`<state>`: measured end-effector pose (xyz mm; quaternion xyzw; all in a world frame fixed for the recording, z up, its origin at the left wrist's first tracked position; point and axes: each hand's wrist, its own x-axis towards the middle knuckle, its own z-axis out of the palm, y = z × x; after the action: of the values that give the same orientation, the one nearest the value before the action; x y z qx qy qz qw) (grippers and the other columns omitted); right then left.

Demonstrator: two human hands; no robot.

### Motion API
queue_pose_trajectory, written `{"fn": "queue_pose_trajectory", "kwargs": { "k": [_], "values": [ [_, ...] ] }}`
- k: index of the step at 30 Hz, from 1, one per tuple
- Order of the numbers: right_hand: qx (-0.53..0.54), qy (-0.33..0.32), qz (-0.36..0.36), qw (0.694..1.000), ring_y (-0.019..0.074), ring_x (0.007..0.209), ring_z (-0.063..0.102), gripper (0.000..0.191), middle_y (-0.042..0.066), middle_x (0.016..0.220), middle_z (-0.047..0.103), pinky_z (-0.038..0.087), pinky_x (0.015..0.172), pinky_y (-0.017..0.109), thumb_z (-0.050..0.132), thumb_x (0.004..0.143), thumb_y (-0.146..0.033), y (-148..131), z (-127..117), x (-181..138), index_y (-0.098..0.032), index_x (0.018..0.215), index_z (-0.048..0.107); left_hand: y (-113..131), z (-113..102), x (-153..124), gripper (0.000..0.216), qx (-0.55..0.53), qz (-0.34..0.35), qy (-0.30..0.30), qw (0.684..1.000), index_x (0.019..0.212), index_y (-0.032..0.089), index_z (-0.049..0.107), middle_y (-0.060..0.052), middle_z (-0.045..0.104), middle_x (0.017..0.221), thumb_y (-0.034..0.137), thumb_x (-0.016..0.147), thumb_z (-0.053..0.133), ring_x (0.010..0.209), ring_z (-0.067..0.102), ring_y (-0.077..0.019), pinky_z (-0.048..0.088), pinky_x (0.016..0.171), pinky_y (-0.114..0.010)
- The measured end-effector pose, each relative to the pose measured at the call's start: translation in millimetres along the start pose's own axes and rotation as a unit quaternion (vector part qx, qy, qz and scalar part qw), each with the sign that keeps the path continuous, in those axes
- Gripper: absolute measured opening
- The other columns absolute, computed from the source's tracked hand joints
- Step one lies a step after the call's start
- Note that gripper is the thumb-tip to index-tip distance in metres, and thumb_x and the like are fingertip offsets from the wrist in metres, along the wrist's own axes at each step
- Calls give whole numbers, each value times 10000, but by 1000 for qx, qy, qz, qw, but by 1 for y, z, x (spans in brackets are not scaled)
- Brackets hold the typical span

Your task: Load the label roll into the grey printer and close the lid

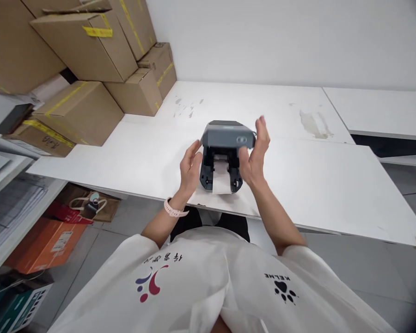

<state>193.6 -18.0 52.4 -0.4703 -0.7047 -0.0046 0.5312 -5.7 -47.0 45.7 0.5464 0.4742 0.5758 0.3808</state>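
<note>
White shirt [225, 259] is nearest, w/ a black paw print on the wearer's R chest & a red-and-blue logo on the L. Just beyond, a dark grey printer [205, 173] sits on a white table [308, 185], close to the front edge & roughly centred on the wearer. Its long axis runs front-to-back, wearer to wall [280, 41]; open end faces the wearer, lid [225, 136] up at the far end, paper strip [222, 178] pointing the wearer's way b/w the dark sides.

L hand [190, 171], pink band [175, 209] on its wrist, is half curled beside the lid's L edge; can't tell if it touches. R hand [256, 155] is blurred, thumb at the lid's lower R corner, fingers stretched up along the side; can't tell whether it grips.

Cardboard boxes [83, 46] pile up in the back L corner, blocking that side. Nearer on the L, a shelf [27, 226] w/ papers, orange box [48, 243] below.

Front edge runs under the forearms. Widest stretch of tabletop is R of the printer, past a stained patch [315, 122] to a dark gap [391, 145]. Wall closes off the back.
</note>
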Motion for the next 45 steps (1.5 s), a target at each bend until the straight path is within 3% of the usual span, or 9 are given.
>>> {"fn": "queue_pose_trajectory", "kwargs": {
  "k": [7,13,18,23,28,32,35,39,45],
  "values": [
    [28,38,-2,999,306,1626,171,772,56,1720,162,289,1276,582,210,1021,-726,44,38,114,-378,1657,-54,-36,20,35,844,137,-113,-89,980,1591,287,349,-107,373,1690,269,822,696,1572,319,-391,337,1245,-556],
    [-74,88,-43,992,293,1579,280,580,164,1649,322,291,1263,564,286,1079,-527,15,22,94,-202,1557,341,-45,20,45,896,153,-94,-84,980,1572,269,383,-106,468,1632,161,746,716,1505,426,-413,372,1219,-551],
    [-99,-161,-36,981,282,1211,647,424,129,1249,727,473,1063,446,325,1030,-231,17,26,58,-184,1217,703,-47,21,45,897,171,-75,-83,979,1560,270,425,-86,577,1540,97,718,681,1446,500,-417,404,1196,-566],
    [-197,-458,-69,864,322,1122,709,392,168,1171,790,321,1170,528,436,951,-149,20,48,43,-112,1193,742,-58,19,49,951,137,-84,-83,984,1592,250,394,-66,588,1537,12,689,578,1487,482,-364,390,1239,-516],
    [-170,-552,-85,812,328,1072,730,321,181,1088,802,373,1126,542,573,879,-143,15,64,40,-102,1148,745,-69,20,52,971,119,-82,-69,987,1585,213,400,-80,569,1562,-16,652,536,1526,442,-316,314,1298,-505],
    [-31,-601,-78,795,245,1126,719,385,65,1304,756,545,953,384,573,934,-246,23,30,56,-236,1294,709,-72,20,50,960,92,-77,-65,991,1579,232,408,-59,526,1601,0,657,541,1529,437,-304,330,1297,-484],
    [172,-580,-1,797,234,1193,690,413,44,1375,716,558,985,377,585,974,-408,40,-26,61,-271,1352,683,-72,19,49,955,81,-83,-71,991,1586,241,397,-62,498,1621,11,671,543,1528,437,-306,357,1282,-483],
    [273,-427,150,849,285,1128,690,497,83,1203,761,557,954,429,776,845,-511,79,-90,37,-283,1283,724,-69,18,48,941,68,-89,-75,991,1581,268,410,-46,489,1627,28,682,554,1537,417,-318,357,1278,-495],
    [283,-265,306,869,220,1038,680,712,35,1182,733,564,922,400,864,762,-441,145,-92,-12,-367,1421,607,-71,19,49,939,67,-77,-64,993,1552,241,461,-64,523,1598,18,646,560,1508,456,-330,353,1277,-511]
  ]
}}
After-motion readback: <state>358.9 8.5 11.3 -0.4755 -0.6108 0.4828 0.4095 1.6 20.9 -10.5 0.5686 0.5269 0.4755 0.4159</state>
